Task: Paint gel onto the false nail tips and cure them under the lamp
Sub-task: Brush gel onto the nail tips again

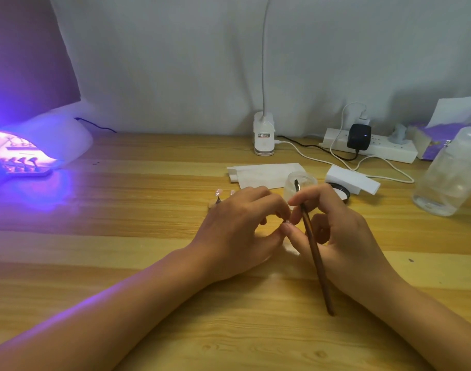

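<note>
Holding the tip: my left hand [242,226] pinches one false nail tip [287,223] between thumb and fingertips.
Brush: my right hand [341,231] curls round a slim brown brush [316,258], bristles by the small jar [306,180].
Handling: probably featherlight, stiff, slippery; I'd pinch its edges, not the face.
Table [148,250]: pale wood; more tips [218,195] just behind my left hand.
Room: curing lamp [49,140] glows purple far left.
</note>
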A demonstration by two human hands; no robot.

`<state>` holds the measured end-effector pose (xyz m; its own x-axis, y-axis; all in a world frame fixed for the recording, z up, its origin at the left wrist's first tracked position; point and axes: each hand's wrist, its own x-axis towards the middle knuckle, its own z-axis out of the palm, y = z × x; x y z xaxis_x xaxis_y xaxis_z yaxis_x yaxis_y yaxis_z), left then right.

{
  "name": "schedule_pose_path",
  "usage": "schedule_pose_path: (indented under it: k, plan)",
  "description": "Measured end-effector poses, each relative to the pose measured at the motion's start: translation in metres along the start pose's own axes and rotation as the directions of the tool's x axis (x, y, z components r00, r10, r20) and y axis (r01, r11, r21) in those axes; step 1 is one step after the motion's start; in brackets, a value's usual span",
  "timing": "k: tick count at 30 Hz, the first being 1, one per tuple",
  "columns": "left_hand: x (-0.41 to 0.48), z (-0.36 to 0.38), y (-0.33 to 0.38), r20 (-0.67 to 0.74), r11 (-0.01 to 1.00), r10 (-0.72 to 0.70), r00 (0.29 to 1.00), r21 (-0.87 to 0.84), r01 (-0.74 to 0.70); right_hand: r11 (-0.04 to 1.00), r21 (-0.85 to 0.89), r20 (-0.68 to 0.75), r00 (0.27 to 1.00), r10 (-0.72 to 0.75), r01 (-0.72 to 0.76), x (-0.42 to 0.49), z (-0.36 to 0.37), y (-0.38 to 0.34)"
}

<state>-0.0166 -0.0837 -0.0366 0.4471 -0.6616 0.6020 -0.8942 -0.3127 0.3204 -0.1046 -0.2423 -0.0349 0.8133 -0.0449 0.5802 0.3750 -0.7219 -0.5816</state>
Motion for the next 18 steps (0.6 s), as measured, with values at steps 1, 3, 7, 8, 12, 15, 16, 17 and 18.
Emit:
schedule_pose_path:
  k: [1, 3, 7, 8, 12, 15, 16, 17, 18]
  plan:
    - [0.000, -0.001, 0.000, -0.002, 1.000, -0.002, 1.000, 0.004, 0.002, 1.000, 0.011, -0.008, 1.000, 0.010, -0.010, 0.000, 0.000, -0.001]
    - [-0.001, -0.002, 0.000, -0.014, 1.000, -0.026, 1.000, -0.006, 0.025, 0.997, 0.059, -0.044, 0.998, 0.044, -0.041, 0.001, -0.002, -0.004]
    - [-0.001, -0.003, -0.001, 0.005, 0.996, -0.083, 0.997, -0.030, 0.083, 0.978, 0.175, -0.114, 0.984, 0.137, -0.116, 0.001, -0.008, -0.006]
    - [-0.002, -0.003, -0.001, 0.014, 0.996, -0.090, 0.996, -0.023, 0.091, 0.965, 0.222, -0.131, 0.976, 0.175, -0.143, 0.002, -0.009, -0.005]
    - [-0.002, -0.001, -0.001, 0.017, 0.996, -0.089, 0.996, 0.003, 0.089, 0.924, 0.305, -0.216, 0.928, 0.303, -0.231, 0.003, -0.011, 0.001]
    - [-0.003, 0.000, -0.003, 0.023, 0.996, -0.092, 0.996, -0.001, 0.092, 0.904, 0.293, -0.210, 0.901, 0.380, -0.313, 0.004, -0.012, 0.010]
    - [-0.003, 0.000, -0.004, 0.029, 0.996, -0.094, 0.995, -0.007, 0.094, 0.900, 0.273, -0.198, 0.895, 0.399, -0.341, 0.004, -0.012, 0.013]
    - [-0.003, -0.001, -0.004, 0.040, 0.995, -0.094, 0.995, -0.015, 0.095, 0.898, 0.254, -0.188, 0.892, 0.410, -0.360, 0.004, -0.013, 0.015]
    - [-0.003, -0.001, -0.005, 0.057, 0.995, -0.092, 0.994, -0.025, 0.093, 0.898, 0.240, -0.179, 0.892, 0.415, -0.370, 0.004, -0.014, 0.016]
